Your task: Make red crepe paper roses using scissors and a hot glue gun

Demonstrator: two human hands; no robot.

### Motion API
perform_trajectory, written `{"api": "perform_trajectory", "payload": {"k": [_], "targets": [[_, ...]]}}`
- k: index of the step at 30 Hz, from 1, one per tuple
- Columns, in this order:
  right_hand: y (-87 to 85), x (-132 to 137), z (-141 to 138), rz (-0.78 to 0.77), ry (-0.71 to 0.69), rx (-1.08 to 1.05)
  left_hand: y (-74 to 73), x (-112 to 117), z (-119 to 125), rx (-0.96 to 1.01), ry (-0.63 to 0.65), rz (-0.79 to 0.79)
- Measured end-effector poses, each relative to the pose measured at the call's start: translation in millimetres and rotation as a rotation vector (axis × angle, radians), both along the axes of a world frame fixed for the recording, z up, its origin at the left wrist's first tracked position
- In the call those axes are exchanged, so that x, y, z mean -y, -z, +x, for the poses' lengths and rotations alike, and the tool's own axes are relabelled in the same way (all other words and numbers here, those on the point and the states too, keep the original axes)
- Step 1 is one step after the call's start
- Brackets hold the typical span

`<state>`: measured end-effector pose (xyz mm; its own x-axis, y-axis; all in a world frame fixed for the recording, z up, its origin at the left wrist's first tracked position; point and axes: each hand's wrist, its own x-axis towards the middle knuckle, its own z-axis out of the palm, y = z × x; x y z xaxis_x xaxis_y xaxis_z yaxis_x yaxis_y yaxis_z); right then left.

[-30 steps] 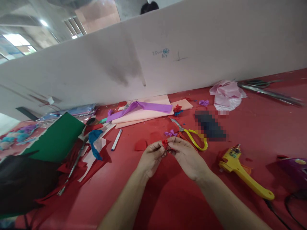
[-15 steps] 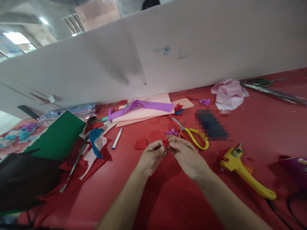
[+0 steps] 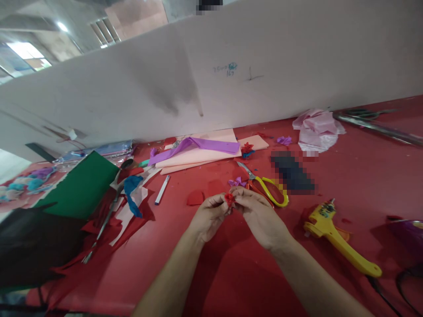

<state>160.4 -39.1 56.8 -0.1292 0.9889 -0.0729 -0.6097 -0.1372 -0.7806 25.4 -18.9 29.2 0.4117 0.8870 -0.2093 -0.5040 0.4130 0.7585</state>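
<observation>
Between the fingertips of both hands is a small red paper flower [image 3: 229, 199], held a little above the red table [image 3: 172, 246]. My left hand [image 3: 209, 216] pinches it from the left, thumb and forefinger closed. My right hand [image 3: 256, 213] pinches its other side, and the lower part of the flower is hidden by the fingers. Just beyond the right hand lie a purple paper flower [image 3: 237, 181] and scissors [image 3: 272, 189] with yellow and orange handles. A red paper piece [image 3: 195, 198] rests left of my left hand.
A yellow glue gun [image 3: 340, 242] with a cord lies at right. Behind are peach sheets [image 3: 211, 156], a purple strip [image 3: 211, 145] and a crumpled pink sheet [image 3: 317, 127]. A white pen [image 3: 162, 190], blue scrap [image 3: 132, 196] and green board [image 3: 77, 185] are left. A white partition [image 3: 264, 97] stands behind.
The red flower has turned slightly between my fingertips and its petals look a bit more spread. Both hands stay in nearly the same place. The whole view has shifted very slightly.
</observation>
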Motion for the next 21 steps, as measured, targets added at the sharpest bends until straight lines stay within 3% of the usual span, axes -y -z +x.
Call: {"api": "perform_trajectory", "payload": {"k": [14,21], "targets": [[-1.8,3.2,-0.2,0.058,-0.016,-0.001,-2.4,-0.5,-2.0,0.019,0.063,0.025],[2.1,2.2,0.2,0.013,-0.002,0.054,0.2,-1.3,-5.5,-0.009,0.079,0.039]]}}
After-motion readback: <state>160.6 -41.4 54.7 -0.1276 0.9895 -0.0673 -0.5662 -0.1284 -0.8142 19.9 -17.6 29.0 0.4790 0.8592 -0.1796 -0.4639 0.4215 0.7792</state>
